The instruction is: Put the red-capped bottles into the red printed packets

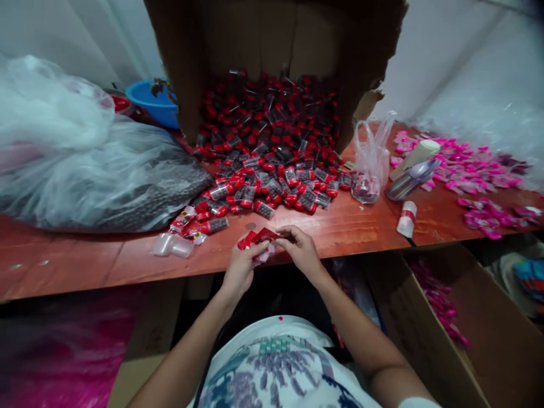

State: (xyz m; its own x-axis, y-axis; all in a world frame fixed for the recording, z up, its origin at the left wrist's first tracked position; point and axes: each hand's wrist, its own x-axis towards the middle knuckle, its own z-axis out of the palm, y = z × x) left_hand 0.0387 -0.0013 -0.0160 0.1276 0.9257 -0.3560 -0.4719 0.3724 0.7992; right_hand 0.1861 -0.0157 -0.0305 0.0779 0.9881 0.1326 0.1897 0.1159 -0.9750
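Note:
Just in front of the table's near edge, my left hand [243,263] is closed on a bunch of small red printed wrappers [264,237]. My right hand [301,249] pinches the right side of the same bunch between thumb and fingertips. Beyond both hands lies a heap of small clear containers with red caps [272,170], filled with dark beads. To the left of my hands, more red printed wrappers [183,221] lie on the table beside two clear plastic cups [173,245].
A torn cardboard box [280,34] opens toward me behind the heap. A large plastic bag of dark beads [106,181] fills the left. Right are a knotted bag [369,170], a clear bottle [410,180], a white roll [407,218] and pink pieces [463,164]. An open carton [429,345] stands below.

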